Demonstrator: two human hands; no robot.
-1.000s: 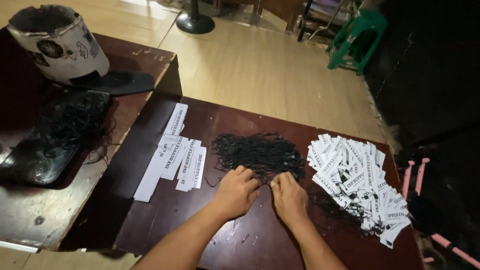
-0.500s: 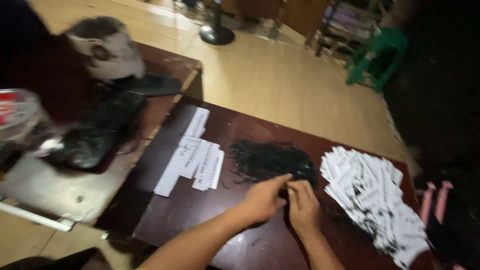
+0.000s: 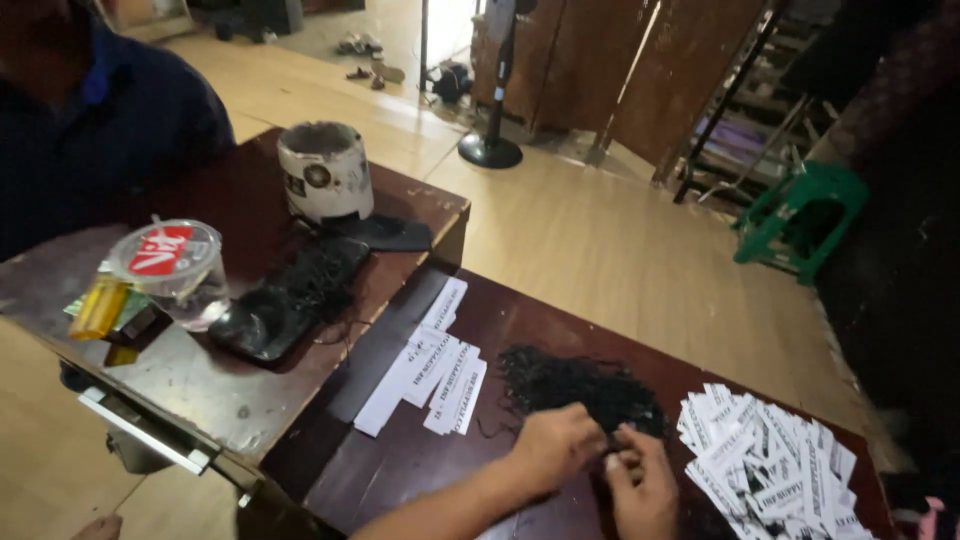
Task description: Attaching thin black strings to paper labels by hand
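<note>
Two bare hands close together at the near edge of a dark wooden surface (image 3: 400, 470). Left hand (image 3: 553, 447) palm down, fingers curled and pinching into the near rim of a pile of black threads (image 3: 580, 385). Right hand (image 3: 640, 485) just beside it, fingers (image 3: 625, 462) bent inward and closed on a few strands of the same pile, fingertips of both hands almost touching. Pile of black threads lying near the middle of the surface, between two groups of paper. To its left, a loose row of white printed paper strips (image 3: 435, 365), flat and overlapping. To its right, a larger heap of white printed tags (image 3: 770, 460), fanned out toward the far corner. Beyond, on a second, paler table (image 3: 200, 370) set against the first: a black tray (image 3: 285, 305) with more tangled thread, a round white tub (image 3: 325, 170), a clear plastic cup with a red and white lid (image 3: 170, 265), a yellow lighter (image 3: 100, 305). Another person in a dark blue sleeve (image 3: 110, 130) seated at the far left. Green plastic stool (image 3: 800, 215) on the wooden floor behind.
</note>
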